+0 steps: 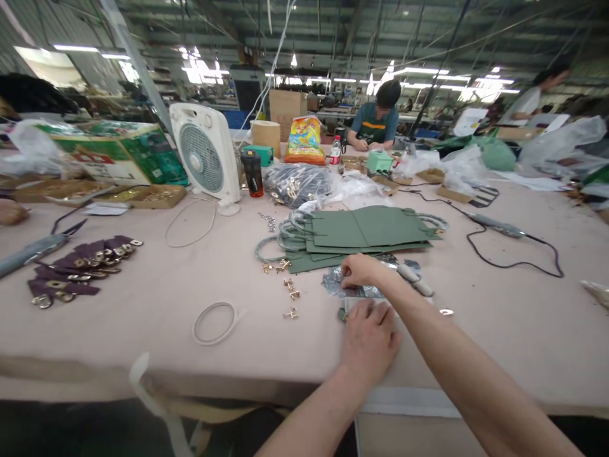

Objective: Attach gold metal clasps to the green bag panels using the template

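My left hand [371, 336] rests at the table's near side with its fingers bent and pressed down together. Under its fingertips, the end of a small green tab with brass-coloured metal [343, 314] sticks out beside a whitish flat block [352, 303]. Just beyond, my right hand [362, 270] reaches into a heap of small pieces in clear plastic [332, 281], thumb and fingers pinched; what they hold is hidden. Behind both hands lies a stack of flat green leather panels [366, 228] with rope-like handles [290, 231]. Small gold-coloured metal fittings [291, 289] lie to the left.
At left are purple tabs with metal clasps [85, 270] and a soldering-iron-like tool [33, 254]. A coil of pale cord [214, 322] lies in front. Further back stand a fan [204, 152], a dark cup [252, 172] and a bagged pile [299, 184]. A co-worker [375, 120] sits opposite.
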The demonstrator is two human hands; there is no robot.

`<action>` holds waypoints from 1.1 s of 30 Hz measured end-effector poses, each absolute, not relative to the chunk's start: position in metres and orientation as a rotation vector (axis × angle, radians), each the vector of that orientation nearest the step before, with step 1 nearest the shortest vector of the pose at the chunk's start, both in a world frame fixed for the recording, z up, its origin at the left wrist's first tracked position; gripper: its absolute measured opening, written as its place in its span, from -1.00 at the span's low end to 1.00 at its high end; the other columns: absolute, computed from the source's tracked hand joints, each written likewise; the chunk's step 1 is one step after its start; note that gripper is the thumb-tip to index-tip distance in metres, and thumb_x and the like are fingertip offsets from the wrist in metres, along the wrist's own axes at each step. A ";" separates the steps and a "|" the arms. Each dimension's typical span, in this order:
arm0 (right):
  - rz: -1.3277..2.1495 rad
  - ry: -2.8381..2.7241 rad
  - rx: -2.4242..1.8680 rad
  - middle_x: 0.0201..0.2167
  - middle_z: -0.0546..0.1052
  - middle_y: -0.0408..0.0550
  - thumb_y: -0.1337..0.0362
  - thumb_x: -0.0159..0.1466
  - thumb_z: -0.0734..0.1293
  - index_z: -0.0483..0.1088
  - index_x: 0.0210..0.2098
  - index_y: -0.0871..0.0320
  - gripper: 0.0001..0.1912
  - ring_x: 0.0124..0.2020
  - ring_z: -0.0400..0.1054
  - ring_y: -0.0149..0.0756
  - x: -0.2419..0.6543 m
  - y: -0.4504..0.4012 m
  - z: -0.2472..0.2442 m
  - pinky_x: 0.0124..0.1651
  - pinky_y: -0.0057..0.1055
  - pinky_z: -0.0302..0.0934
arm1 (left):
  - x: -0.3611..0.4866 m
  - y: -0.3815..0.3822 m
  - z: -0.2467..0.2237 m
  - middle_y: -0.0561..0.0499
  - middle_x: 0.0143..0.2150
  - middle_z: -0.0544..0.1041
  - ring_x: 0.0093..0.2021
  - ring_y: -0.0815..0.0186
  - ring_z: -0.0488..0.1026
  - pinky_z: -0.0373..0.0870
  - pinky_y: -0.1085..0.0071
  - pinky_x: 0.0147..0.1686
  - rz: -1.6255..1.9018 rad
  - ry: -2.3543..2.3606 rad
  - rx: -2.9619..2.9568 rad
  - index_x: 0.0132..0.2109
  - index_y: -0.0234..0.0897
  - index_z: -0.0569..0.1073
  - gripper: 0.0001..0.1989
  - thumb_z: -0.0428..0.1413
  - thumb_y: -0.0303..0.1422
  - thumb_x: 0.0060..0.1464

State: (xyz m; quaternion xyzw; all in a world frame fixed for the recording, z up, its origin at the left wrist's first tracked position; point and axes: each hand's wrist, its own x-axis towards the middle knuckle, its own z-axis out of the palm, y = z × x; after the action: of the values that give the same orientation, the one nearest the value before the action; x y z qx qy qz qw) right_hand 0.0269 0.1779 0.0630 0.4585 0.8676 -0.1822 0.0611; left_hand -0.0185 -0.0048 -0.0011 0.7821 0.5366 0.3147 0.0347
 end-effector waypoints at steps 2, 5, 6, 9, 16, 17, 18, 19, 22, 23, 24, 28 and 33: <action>-0.601 2.636 1.426 -0.43 0.66 -0.05 0.21 0.01 0.62 0.62 -0.43 0.09 -0.83 -0.34 0.52 -0.21 0.028 0.174 0.056 -0.25 -0.43 0.27 | -0.021 -0.007 0.002 0.04 0.16 0.56 0.23 0.08 0.34 0.31 0.05 0.27 0.981 1.651 2.390 0.15 -0.16 0.47 -0.64 0.22 -0.18 0.27; -0.741 2.698 1.471 -0.51 0.62 -0.13 0.22 0.05 0.60 0.59 -0.48 0.10 -0.84 -0.43 0.45 -0.32 0.035 0.170 0.051 -0.33 -0.47 0.22 | -0.023 -0.008 0.006 -0.04 0.22 0.54 0.27 0.06 0.33 0.25 0.00 0.32 0.993 1.654 2.340 0.23 -0.20 0.42 -0.52 0.25 -0.19 0.23; -0.798 2.730 1.492 -0.50 0.62 -0.13 0.20 0.07 0.60 0.60 -0.45 0.11 -0.84 -0.43 0.44 -0.34 0.039 0.169 0.051 -0.34 -0.48 0.22 | -0.023 -0.008 0.007 -0.08 0.25 0.51 0.29 0.05 0.32 0.25 0.00 0.32 0.997 1.657 2.320 0.27 -0.22 0.39 -0.47 0.27 -0.20 0.22; -0.968 2.834 1.574 -0.41 0.64 -0.11 0.08 0.18 0.51 0.61 -0.31 0.18 -0.73 -0.40 0.43 -0.35 0.055 0.166 0.058 -0.34 -0.49 0.26 | -0.023 -0.008 0.005 -0.13 0.34 0.43 0.35 0.02 0.27 0.23 -0.01 0.33 1.018 1.659 2.274 0.30 -0.23 0.37 -0.41 0.29 -0.21 0.20; -1.354 2.991 1.710 -0.38 0.59 -0.05 -0.04 0.26 0.43 0.62 -0.22 0.21 -0.59 -0.42 0.39 -0.34 0.132 0.136 0.097 -0.34 -0.42 0.29 | -0.023 0.002 0.012 -0.04 0.26 0.50 0.23 -0.01 0.32 0.29 -0.01 0.19 0.974 1.713 2.211 0.16 -0.13 0.49 -0.44 0.37 -0.06 0.09; -1.371 3.003 1.689 -0.40 0.57 -0.06 -0.04 0.28 0.42 0.62 -0.22 0.20 -0.60 -0.42 0.38 -0.34 0.143 0.130 0.099 -0.35 -0.42 0.28 | -0.023 0.006 0.015 -0.04 0.20 0.53 0.19 -0.02 0.34 0.31 -0.01 0.14 0.953 1.727 2.211 0.12 -0.12 0.52 -0.45 0.38 -0.01 0.06; -1.361 3.007 1.659 -0.41 0.54 -0.08 -0.03 0.30 0.40 0.62 -0.21 0.19 -0.61 -0.42 0.37 -0.34 0.154 0.123 0.100 -0.35 -0.42 0.27 | -0.021 0.009 0.017 -0.04 0.14 0.55 0.14 -0.02 0.35 0.33 0.00 0.09 0.932 1.739 2.215 0.09 -0.12 0.54 -0.45 0.37 0.03 0.04; -1.346 2.999 1.628 -0.42 0.52 -0.09 -0.03 0.32 0.38 0.62 -0.19 0.19 -0.61 -0.41 0.37 -0.34 0.163 0.116 0.100 -0.34 -0.42 0.27 | -0.020 0.012 0.018 -0.05 0.09 0.56 0.10 -0.01 0.36 0.33 0.01 0.06 0.914 1.753 2.219 0.06 -0.12 0.55 -0.46 0.37 0.06 0.03; -1.351 2.901 1.557 -0.40 0.54 -0.08 0.00 0.35 0.36 0.62 -0.08 0.18 -0.61 -0.38 0.40 -0.31 0.180 0.100 0.092 -0.29 -0.39 0.32 | -0.015 0.016 0.018 -0.07 0.02 0.54 0.07 0.01 0.36 0.32 0.04 0.04 0.909 1.788 2.228 0.03 -0.14 0.55 -0.46 0.36 0.08 0.03; -1.370 2.866 1.546 -0.38 0.56 -0.07 0.00 0.34 0.37 0.61 -0.06 0.18 -0.61 -0.38 0.41 -0.30 0.183 0.096 0.089 -0.27 -0.38 0.33 | -0.014 0.017 0.017 -0.07 0.04 0.53 0.09 0.01 0.35 0.31 0.05 0.06 0.923 1.790 2.234 0.05 -0.14 0.54 -0.46 0.36 0.07 0.04; -1.395 2.836 1.539 -0.36 0.57 -0.06 0.01 0.33 0.38 0.60 -0.07 0.18 -0.61 -0.37 0.42 -0.30 0.184 0.092 0.086 -0.26 -0.37 0.34 | -0.013 0.016 0.015 -0.07 0.06 0.53 0.11 0.02 0.35 0.30 0.06 0.08 0.940 1.787 2.242 0.07 -0.14 0.53 -0.45 0.37 0.04 0.05; -1.454 2.795 1.511 -0.38 0.57 -0.08 0.03 0.32 0.39 0.58 -0.19 0.16 -0.69 -0.36 0.43 -0.27 0.183 0.088 0.080 -0.23 -0.35 0.35 | -0.012 0.013 0.010 -0.06 0.11 0.53 0.18 0.02 0.33 0.26 0.07 0.13 0.983 1.755 2.267 0.14 -0.14 0.47 -0.43 0.37 -0.01 0.08; -1.451 2.806 1.426 -0.31 0.62 -0.07 0.12 0.31 0.38 0.59 -0.25 0.13 -0.78 -0.27 0.45 -0.22 0.173 0.087 0.073 -0.17 -0.34 0.34 | -0.012 0.013 0.009 -0.04 0.10 0.54 0.18 0.04 0.34 0.25 0.08 0.14 0.989 1.733 2.254 0.08 -0.13 0.48 -0.50 0.35 -0.02 0.10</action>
State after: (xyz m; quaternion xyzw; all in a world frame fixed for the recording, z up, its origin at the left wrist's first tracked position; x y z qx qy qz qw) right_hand 0.1732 0.0872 0.0730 0.4061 0.7989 -0.4132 -0.1613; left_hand -0.0124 0.0128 0.0090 0.7471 0.5745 0.3277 0.0658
